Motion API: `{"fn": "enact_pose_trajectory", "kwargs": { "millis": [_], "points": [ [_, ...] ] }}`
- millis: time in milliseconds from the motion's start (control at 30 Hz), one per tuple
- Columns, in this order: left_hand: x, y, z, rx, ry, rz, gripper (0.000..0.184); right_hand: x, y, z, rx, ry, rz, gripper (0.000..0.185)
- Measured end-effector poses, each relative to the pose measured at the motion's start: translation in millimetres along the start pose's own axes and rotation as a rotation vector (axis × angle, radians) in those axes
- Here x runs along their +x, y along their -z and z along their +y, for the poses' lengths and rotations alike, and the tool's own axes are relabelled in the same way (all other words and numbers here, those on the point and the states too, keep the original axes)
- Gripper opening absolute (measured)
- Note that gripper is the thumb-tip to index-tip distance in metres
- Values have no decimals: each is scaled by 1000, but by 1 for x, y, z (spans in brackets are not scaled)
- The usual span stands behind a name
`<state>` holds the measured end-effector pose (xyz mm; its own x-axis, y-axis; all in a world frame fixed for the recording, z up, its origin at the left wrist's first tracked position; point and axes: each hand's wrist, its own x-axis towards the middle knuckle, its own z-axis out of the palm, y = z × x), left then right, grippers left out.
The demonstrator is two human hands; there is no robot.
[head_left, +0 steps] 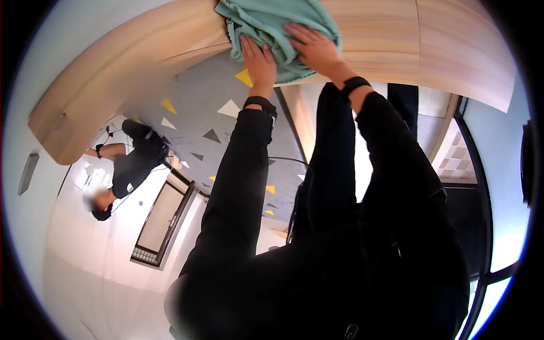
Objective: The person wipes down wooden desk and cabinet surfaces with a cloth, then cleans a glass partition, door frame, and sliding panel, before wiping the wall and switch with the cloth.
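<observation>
A bunched, creased mint-green cloth [281,17] lies on the light wood-grain surface [377,39] at the top of the view; its folds do not show whether it is a garment or a towel. My left hand [259,65] presses on the cloth's near left part, fingers straight and pointing away from me. Flat on its right part rests my right hand [316,52], the fingers stretched toward the left and slightly apart. Both hands touch the cloth from above, and neither is wrapped around it. Dark bands circle both wrists.
The wooden surface curves off to the left, where another person [136,164] in black reaches toward it. Below is a grey floor [198,113] with yellow and white triangles. A door [164,218] stands at lower left, and a dark-framed glass panel [504,221] is on the right.
</observation>
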<state>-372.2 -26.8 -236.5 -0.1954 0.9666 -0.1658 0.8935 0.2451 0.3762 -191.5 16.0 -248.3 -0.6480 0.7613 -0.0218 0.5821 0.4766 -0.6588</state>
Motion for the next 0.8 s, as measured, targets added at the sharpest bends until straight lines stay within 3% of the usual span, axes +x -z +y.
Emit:
{"fn": "enact_pose_trajectory", "kwargs": {
  "millis": [100,267,367,433,467,567,667,700,767,800],
  "points": [
    [-21,-31,42,181,4,60,59,-52,39,45,-49,-120,128,50],
    [-49,-79,173,-178,-400,-86,56,-169,108,128,-403,-462,383,44],
    [-72,-108,236,-181,-651,-157,54,-237,131,175,-433,-556,567,43],
    [-77,-117,261,-108,-704,-87,56,-257,138,186,-460,-689,603,42],
    [-76,-121,267,-69,-706,-44,57,-259,138,187,-365,-645,753,38],
    [-75,-133,260,-39,-741,-29,55,-257,118,182,-331,-700,875,36],
    [-85,-102,231,74,-589,-118,57,-230,66,152,-365,-767,990,40],
    [-93,-89,215,196,-555,-88,58,-227,24,152,-130,-876,918,42],
    [-111,-85,154,334,-417,6,55,-187,30,74,151,-982,750,41],
    [-117,-71,124,339,-309,7,56,-177,26,49,50,-815,787,41]
  ]
}}
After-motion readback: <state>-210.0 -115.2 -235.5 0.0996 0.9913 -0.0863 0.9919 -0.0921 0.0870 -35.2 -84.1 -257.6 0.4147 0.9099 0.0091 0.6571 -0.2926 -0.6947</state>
